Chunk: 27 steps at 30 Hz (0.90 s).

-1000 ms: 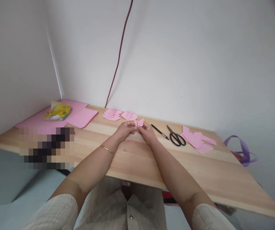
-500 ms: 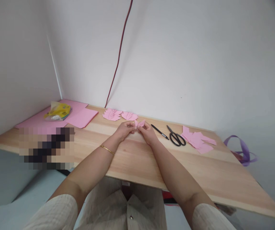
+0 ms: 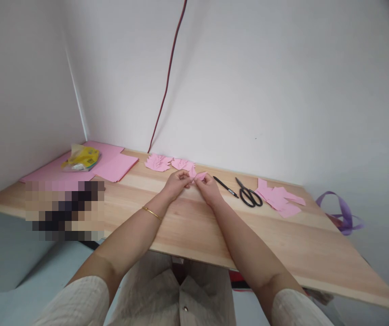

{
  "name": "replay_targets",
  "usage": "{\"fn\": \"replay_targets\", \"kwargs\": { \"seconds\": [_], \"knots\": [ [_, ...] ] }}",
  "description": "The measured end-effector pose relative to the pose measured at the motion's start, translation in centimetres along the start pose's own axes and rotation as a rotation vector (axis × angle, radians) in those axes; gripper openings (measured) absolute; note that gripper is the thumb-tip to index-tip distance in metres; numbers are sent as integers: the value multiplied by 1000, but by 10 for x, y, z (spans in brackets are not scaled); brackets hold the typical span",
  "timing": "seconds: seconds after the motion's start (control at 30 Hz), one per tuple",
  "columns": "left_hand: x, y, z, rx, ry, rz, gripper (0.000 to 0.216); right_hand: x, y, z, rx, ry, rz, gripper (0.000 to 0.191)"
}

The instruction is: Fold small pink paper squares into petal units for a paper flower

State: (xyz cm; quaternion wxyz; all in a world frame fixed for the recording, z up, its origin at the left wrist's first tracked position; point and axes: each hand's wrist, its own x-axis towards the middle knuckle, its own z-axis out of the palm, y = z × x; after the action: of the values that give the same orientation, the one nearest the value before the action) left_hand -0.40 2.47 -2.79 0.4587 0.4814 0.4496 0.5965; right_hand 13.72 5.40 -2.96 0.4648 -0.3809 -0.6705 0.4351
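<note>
Between my two hands is a small folded piece of pink paper [image 3: 200, 176], its pointed flaps sticking up above the fingers. My left hand [image 3: 178, 184] pinches its left side, and my right hand [image 3: 208, 188] pinches the right side. The fingertips nearly meet, and they hide the lower part of the paper. Just behind my hands lie two cut pink paper shapes with jagged edges, one on the left [image 3: 158, 162] and one on the right [image 3: 182, 163]. A black pen [image 3: 225, 187] rests right of my right hand, with black-handled scissors [image 3: 249, 194] beyond it.
Pink paper scraps [image 3: 281, 199] lie right of the scissors. Stacked pink sheets [image 3: 118, 166] and a yellow plastic packet [image 3: 83, 157] occupy the back left. Purple ribbon [image 3: 345, 215] hangs at the table's right edge. A red cord [image 3: 167, 81] runs down the wall behind.
The paper's flaps have opened a little wider between my fingertips, the right one leaning further right. Both hands keep their pinch in almost the same place.
</note>
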Motion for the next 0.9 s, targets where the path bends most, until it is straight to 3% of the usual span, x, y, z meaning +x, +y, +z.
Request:
{"fn": "replay_targets", "kwargs": {
  "seconds": [0.3, 0.67, 0.9],
  "knots": [
    [0, 3, -3, 182, 50, 67, 13, 1, 0, -1, -84, -77, -86, 17],
    [-2, 2, -1, 179, -14, -3, 16, 1, 5, -1, -92, -46, -82, 17],
    [-1, 0, -3, 223, -9, 50, 9, 2, 6, 0, -19, -59, -66, 19]
  ]
}}
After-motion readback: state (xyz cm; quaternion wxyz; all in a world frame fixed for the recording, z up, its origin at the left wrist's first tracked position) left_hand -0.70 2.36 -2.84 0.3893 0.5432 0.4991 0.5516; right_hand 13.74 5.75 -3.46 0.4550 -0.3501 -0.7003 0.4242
